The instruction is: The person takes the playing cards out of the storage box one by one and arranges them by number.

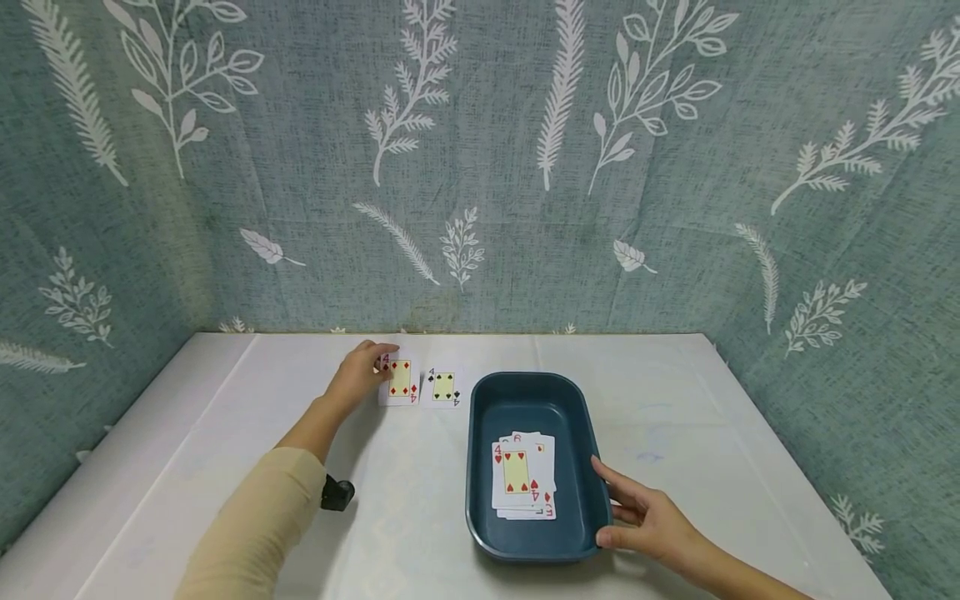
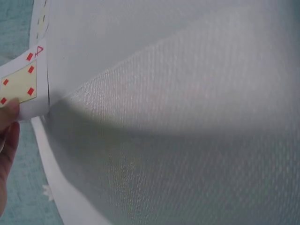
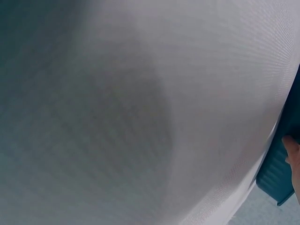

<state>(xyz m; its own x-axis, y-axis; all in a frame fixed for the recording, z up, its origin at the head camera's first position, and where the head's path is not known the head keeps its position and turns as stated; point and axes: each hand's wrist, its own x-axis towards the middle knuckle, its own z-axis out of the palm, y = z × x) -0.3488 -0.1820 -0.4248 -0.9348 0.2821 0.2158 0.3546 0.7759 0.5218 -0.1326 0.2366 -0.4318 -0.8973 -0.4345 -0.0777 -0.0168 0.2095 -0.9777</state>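
Observation:
At the far left of the table, my left hand pinches the left edge of a four of diamonds playing card. In the left wrist view the thumb lies over the face of that card. A four of spades or clubs lies flat just to its right. My right hand grips the right side of a dark blue tray, thumb by its near corner. Inside the tray rests a loose pile of cards with a four of hearts on top.
A small black object shows beside the left sleeve, at the wrist. White cloth covers the table. Leaf-patterned teal fabric rises along the back and both sides.

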